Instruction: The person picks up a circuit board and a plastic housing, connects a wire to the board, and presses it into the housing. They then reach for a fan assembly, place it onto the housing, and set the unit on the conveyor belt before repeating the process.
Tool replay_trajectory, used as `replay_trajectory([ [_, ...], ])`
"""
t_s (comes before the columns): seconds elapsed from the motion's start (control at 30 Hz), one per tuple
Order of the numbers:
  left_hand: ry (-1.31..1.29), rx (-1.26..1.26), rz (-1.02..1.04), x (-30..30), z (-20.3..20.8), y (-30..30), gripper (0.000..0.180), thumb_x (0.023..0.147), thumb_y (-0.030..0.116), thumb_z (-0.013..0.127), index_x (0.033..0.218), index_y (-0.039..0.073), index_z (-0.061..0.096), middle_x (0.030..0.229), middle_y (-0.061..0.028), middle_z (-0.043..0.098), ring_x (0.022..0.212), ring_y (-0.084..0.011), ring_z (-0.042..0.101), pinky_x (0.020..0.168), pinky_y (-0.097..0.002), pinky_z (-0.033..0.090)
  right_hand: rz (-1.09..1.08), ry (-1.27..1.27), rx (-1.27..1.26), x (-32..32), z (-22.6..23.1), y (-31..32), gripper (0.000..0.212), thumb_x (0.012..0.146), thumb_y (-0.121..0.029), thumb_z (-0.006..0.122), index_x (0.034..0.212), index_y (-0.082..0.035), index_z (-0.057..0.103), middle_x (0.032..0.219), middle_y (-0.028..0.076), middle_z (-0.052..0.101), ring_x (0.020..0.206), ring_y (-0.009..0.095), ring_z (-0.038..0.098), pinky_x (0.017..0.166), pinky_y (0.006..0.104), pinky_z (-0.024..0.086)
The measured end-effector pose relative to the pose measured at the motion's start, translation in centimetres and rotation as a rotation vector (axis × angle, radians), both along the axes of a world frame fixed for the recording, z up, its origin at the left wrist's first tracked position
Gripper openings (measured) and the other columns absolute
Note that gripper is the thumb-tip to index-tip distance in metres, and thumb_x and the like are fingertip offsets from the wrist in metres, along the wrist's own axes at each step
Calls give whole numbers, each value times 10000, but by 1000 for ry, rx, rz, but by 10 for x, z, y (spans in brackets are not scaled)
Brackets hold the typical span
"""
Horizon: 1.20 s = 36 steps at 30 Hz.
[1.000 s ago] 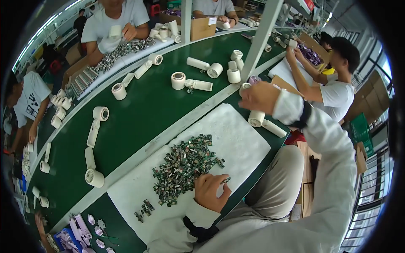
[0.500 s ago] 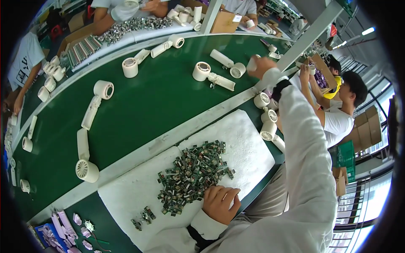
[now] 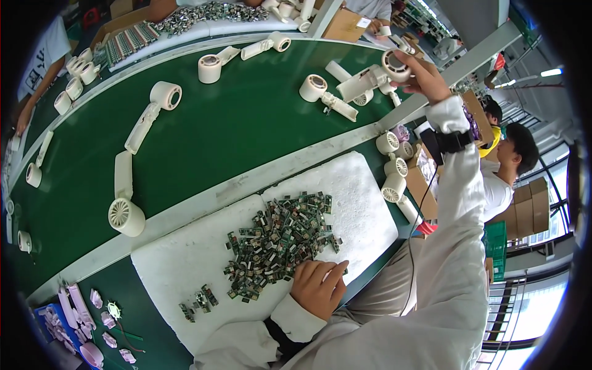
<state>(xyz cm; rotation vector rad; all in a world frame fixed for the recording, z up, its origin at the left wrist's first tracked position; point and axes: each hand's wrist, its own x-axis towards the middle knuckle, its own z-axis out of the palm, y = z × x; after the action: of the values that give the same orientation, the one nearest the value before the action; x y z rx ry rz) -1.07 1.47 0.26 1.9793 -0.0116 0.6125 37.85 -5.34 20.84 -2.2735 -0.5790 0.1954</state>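
Note:
My right hand is stretched to the far right with its fingers closed around the round head of a white hair dryer shell. The shell's open handle points left, above other shells on the green belt. My left hand rests on a white foam board, at the near edge of a heap of small green circuit boards. Its fingers are bent and slightly apart; what lies under them is hidden. Several circuit boards sit apart, left of the heap.
More white shells lie along the green belt, one near its metal rail. Other shells stand right of the foam. A blue bin with pale pink parts is at lower left. Co-workers sit across the belt and at right.
My right hand has moved right and now shows a hair dryer shell in its grip. The whole view has shifted a little. My left hand stays beside the circuit boards.

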Motion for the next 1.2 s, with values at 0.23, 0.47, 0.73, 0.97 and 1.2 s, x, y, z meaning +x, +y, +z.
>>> replay_trajectory([
  [0.23,2,36,-45,-3,-1,0,252,784,16,667,1029,72,684,969,-42,648,892,-253,607,866,-402,451,569,565,-288,-64,-67,-82,722,927,-616,580,1339,-23,574,1151,113,667,1053,178,622,934,301,484],
  [0.47,17,35,-72,-1,1,6,272,772,-25,669,1030,62,666,972,-61,670,913,-280,611,868,-418,447,743,664,-307,-81,-115,-97,657,946,-515,648,1340,4,563,1198,82,643,1106,150,568,947,290,465],
  [0.73,110,133,5,6,30,-1,335,839,-55,650,1164,28,666,993,-106,680,924,-287,617,887,-375,464,636,654,-113,-105,-126,-115,430,951,-312,712,1235,0,626,1081,24,688,996,103,605,877,266,498],
  [0.97,112,213,-23,3,19,-3,321,854,-80,645,1152,24,699,999,-121,682,911,-261,610,808,-360,489,635,-288,-45,-135,-134,-123,369,895,-216,753,1195,-28,648,922,81,706,885,180,671,835,317,531],
  [1.2,226,220,-6,-7,33,-2,300,845,-99,658,1112,28,710,1033,-159,669,891,-265,627,815,-328,499,843,-200,-216,-182,-117,-138,321,849,-171,748,1155,-99,682,763,89,686,680,282,664,664,394,535],
])
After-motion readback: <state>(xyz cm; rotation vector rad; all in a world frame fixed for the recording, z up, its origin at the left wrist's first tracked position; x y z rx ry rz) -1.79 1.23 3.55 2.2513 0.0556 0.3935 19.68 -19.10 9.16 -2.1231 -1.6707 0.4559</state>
